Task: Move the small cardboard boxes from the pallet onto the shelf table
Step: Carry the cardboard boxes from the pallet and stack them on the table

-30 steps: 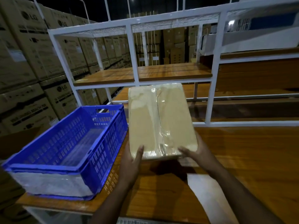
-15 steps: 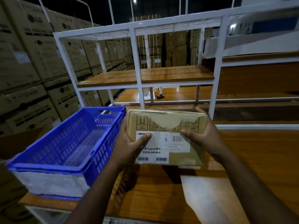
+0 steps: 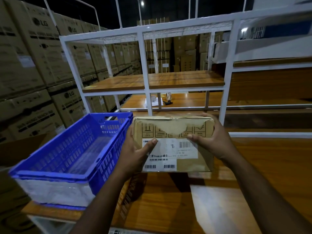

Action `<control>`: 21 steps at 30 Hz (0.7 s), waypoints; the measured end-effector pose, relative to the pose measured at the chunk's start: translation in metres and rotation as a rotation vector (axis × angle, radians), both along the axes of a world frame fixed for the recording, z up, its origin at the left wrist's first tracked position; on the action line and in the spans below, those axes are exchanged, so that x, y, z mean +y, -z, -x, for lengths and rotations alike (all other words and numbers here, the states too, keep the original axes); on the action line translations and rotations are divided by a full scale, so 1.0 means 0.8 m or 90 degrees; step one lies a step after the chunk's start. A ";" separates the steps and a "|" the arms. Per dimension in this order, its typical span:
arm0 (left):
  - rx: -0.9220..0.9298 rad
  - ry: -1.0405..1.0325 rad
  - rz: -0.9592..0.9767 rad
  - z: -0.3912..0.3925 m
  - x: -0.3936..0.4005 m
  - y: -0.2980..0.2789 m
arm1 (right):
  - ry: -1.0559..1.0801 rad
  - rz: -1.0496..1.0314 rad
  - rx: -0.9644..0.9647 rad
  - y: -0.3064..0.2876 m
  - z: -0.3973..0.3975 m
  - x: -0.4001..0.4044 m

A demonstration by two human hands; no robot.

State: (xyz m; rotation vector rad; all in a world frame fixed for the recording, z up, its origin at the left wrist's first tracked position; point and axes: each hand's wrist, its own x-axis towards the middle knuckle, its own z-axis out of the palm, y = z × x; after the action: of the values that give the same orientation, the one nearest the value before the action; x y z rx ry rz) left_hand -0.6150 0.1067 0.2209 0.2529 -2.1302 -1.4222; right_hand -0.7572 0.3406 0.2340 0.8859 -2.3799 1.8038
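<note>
Step in hand: the person stands at the bench (image 3: 253, 166) with one small cardboard box (image 3: 173, 144) between the two hands, and I judge it is about to be set down on the wood.
How to do it well: I would lower it slowly and keep both sides level, so that the bottom edge meets the bench evenly. The torn patch on the upper face looks weak, so pressing there is better avoided. The thumbs should let go only when the weight rests on the surface.
Left hand (image 3: 135, 154): it grips the box at its 9 o'clock side, the thumb lies across the white label, and the other fingers are hidden behind.
Right hand (image 3: 214, 141): it grips the 3 o'clock side, the thumb is on the front face, and the fingers curl over the top far corner.
Box position: it is held upright above the bench with the labelled face toward the person. I cannot tell if its bottom edge already touches the wood.
Neighbours: the blue crate (image 3: 70, 152) stands at 9 o'clock of the box, just beside the left hand. The white shelf frame (image 3: 145, 68) rises at 12 o'clock, behind the box.
Risk: a swing toward 9 o'clock could knock the crate rim.
</note>
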 end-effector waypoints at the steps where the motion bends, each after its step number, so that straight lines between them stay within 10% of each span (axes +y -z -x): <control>1: -0.004 -0.001 -0.015 0.000 0.000 -0.003 | 0.012 -0.008 0.008 -0.003 0.000 -0.002; 13: 0.105 -0.052 -0.109 -0.004 -0.024 -0.061 | -0.016 0.263 -0.188 -0.067 0.013 0.006; 21: 0.070 -0.171 -0.139 0.022 -0.044 -0.014 | -0.062 0.201 -0.254 -0.030 0.007 -0.013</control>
State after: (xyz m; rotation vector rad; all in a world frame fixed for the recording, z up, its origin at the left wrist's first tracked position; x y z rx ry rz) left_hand -0.6327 0.0718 0.2322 0.5120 -1.7773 -1.4715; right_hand -0.7627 0.3303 0.2580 0.6672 -2.1730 2.5083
